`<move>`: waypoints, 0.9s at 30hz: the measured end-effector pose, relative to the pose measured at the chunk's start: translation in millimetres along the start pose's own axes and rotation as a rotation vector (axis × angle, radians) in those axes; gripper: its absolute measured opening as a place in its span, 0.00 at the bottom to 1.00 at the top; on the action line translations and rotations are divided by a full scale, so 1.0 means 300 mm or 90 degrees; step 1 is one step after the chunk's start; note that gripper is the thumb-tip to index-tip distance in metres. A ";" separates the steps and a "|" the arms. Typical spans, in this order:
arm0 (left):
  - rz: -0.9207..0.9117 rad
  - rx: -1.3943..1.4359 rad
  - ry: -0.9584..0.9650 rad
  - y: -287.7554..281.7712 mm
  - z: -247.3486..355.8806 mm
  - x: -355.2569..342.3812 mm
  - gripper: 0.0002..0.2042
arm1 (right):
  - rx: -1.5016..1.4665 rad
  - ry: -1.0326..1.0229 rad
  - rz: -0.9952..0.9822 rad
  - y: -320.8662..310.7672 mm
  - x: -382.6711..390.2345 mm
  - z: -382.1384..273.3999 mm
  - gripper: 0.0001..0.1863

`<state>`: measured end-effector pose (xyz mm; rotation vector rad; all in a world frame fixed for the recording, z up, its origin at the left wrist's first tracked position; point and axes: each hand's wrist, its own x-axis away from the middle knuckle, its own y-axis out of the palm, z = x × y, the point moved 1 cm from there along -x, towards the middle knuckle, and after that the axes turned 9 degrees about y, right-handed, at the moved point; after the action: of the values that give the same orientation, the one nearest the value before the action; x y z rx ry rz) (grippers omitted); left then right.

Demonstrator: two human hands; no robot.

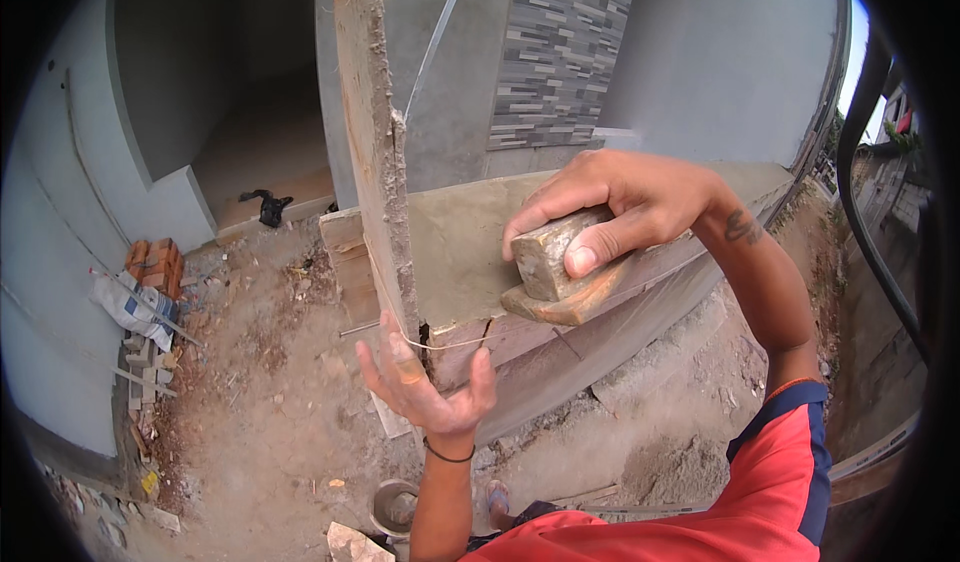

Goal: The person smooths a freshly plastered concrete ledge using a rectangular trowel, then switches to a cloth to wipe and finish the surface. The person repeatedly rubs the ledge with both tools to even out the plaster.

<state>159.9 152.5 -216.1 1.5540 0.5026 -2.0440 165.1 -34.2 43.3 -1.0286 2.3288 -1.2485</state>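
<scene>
My right hand (pixel 630 202) is wrapped round the thick block handle of a wooden float (pixel 560 305). The float's base rests at the near edge of a wall top covered with smooth grey mortar (pixel 450 247). Wooden boards (pixel 465 360) edge the wall top. At its left end, a rough plank (pixel 366 132) stands upright, crusted with dried mortar. Below the plank's foot, my left hand (pixel 425 387) is raised with its fingers spread. A thin string (pixel 450 345) runs from the plank past these fingers toward a nail; whether the hand touches it, I cannot tell.
A bucket (pixel 396 507) stands on the dirt ground below, near a torn paper bag (pixel 355 544). Bricks (pixel 155 265) and a white sack (pixel 130 307) lie by the left wall. A sand heap (pixel 680 474) is at lower right. Beyond is a doorway (pixel 260 92).
</scene>
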 end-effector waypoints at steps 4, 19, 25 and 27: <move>-0.003 -0.014 -0.004 0.001 0.000 0.009 0.41 | 0.109 -0.037 0.205 0.036 0.092 -0.037 0.29; 0.035 0.153 -0.057 -0.016 0.012 -0.044 0.44 | 0.119 0.383 0.471 0.147 0.157 -0.033 0.29; -0.005 0.118 -0.064 -0.038 0.028 -0.084 0.57 | 0.123 0.192 0.454 0.202 0.012 -0.007 0.33; -0.020 0.109 -0.073 -0.038 0.022 -0.088 0.57 | 0.173 0.167 0.446 0.205 0.018 -0.013 0.34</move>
<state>153.5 162.6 -189.0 1.5217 0.3188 -2.2355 131.6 -13.2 -4.1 0.0613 2.2865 -1.3808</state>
